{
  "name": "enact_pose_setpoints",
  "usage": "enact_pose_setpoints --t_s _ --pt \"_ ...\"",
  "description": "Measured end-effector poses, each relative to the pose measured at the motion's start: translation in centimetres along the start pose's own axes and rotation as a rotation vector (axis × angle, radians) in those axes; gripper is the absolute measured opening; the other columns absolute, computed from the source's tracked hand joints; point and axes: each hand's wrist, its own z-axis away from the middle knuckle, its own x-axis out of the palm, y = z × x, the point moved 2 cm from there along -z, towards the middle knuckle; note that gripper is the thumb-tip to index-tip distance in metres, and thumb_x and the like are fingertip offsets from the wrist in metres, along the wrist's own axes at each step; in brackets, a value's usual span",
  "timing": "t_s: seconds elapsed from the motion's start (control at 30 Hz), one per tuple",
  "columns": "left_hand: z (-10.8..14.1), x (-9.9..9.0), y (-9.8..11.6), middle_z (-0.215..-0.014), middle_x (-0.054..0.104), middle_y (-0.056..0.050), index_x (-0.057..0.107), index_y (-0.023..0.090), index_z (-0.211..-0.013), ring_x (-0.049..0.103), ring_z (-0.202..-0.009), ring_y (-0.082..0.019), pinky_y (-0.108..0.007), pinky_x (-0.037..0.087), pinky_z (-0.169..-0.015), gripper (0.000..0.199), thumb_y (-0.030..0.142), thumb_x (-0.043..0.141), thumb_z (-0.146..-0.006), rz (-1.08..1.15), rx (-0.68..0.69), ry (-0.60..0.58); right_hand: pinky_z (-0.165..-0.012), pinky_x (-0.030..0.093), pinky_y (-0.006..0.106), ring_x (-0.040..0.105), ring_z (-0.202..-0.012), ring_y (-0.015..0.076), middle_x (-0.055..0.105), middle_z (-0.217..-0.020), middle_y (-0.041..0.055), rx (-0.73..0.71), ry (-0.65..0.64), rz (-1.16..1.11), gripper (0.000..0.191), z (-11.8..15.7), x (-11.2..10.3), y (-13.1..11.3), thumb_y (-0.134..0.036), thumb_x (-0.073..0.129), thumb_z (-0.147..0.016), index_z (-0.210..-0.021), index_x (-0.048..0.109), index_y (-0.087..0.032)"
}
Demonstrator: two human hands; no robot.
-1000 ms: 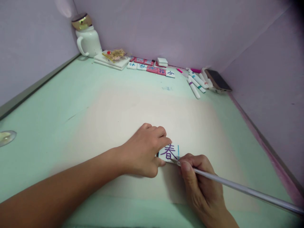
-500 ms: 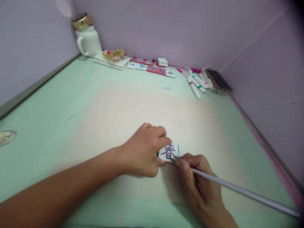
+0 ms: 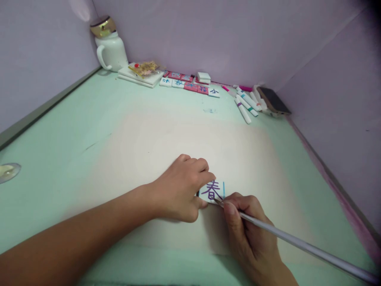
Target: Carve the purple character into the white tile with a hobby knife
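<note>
Low on the table, my left hand (image 3: 186,188) is closed on a small white tile (image 3: 204,197), its index finger at the far edge and its thumb at the near edge. The tile bears a purple painted character, with a blue line along its right side. My right hand (image 3: 250,226) pinches a long, thin paintbrush (image 3: 285,237) with a pale silvery handle. Its dark pointed tip meets the lower part of the character, though whether it presses on the surface I cannot tell. The fingers hide the tile's upper left part.
Pink and white lettered tiles (image 3: 190,86) line the back, beside white pads (image 3: 137,79) and a white mug (image 3: 114,51). Several markers (image 3: 244,111) and a phone (image 3: 274,100) lie at back right. A clear dish (image 3: 8,172) sits at the left edge.
Almost nothing differs. The brush tip stays at the lower part of the purple character, and the left hand keeps its hold on the tile.
</note>
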Motion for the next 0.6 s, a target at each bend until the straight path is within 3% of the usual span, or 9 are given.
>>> enact_pose_setpoints --t_s 0.6 --pt "0.03 -0.2 0.06 -0.094 0.056 -0.007 0.065 0.015 -0.093 0.055 -0.088 -0.021 -0.038 0.036 -0.085 0.028 0.016 0.068 -0.066 0.006 -0.003 -0.002 -0.049 0.034 0.022 0.042 -0.054 0.0097 0.044 -0.067 -0.0055 0.044 -0.008 0.049 0.016 -0.25 0.08 -0.41 -0.016 0.041 -0.097 -0.083 0.04 -0.024"
